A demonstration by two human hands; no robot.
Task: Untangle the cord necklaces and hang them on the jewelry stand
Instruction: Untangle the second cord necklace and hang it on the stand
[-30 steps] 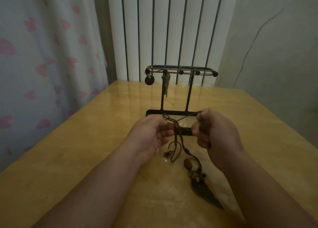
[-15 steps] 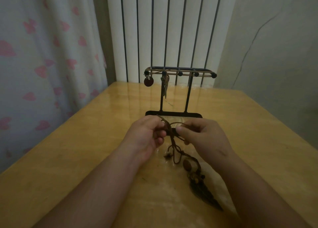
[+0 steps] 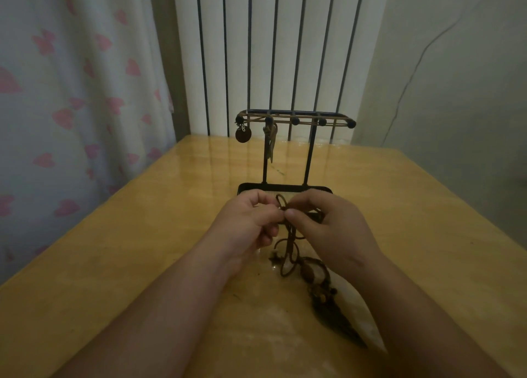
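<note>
Step in hand: untangling, as I read it. Both hands work at a knot in the tangle of thin dark-brown cord necklaces, and nothing from this bunch is on a peg yet.
Left hand: the left hand has its fingers curled, with thumb and forefinger pinching the cord at the knot.
Right hand: the right hand pinches the same knot from the other side, its thumb tip almost touching the left fingers. A small loop stands up between them.
Where the cords are: held just above the glossy yellow wooden table, in front of the stand's base. Strands trail down to an oval brown bead and a dark feather-shaped pendant lying flat beside the right forearm.
Next move: probably easing one strand out through that loop. It calls for a light pull, since tugging would tighten the knot.
Stand: the black metal jewelry stand has two thin posts, a flat tray base and a top rail with ball-tipped pegs. A round brown disc pendant and another cord hang at its left end.
Feel: the cord looks limp and matte, and I can't tell whether it is leather or waxed. The table is slick and reflective.
</note>
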